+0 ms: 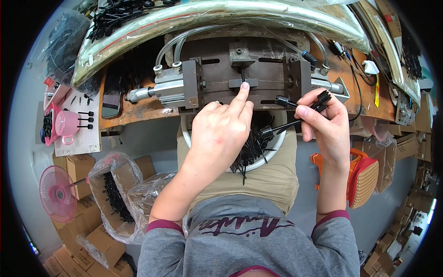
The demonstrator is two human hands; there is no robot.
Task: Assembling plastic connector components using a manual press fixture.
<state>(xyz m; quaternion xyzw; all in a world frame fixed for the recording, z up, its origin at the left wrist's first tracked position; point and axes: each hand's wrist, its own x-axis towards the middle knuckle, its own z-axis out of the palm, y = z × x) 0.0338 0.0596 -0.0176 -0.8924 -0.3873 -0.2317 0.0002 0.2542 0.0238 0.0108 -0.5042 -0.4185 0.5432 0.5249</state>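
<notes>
Black-headed parts sit at two o'clock, clamped in the right hand, thumb against fingers; near twelve, the left hand points its index onto a dark block, other fingers curled, their hold impossible to tell; a white basin lies six o'clock from there.

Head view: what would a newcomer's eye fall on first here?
The bare left hand, its index finger extended to the small dark rectangular block midway across the dark metal fixture. Next, the bare right hand, to its right, holding slim black parts with cylindrical heads. Then the round pink fan at the lower left.
</notes>
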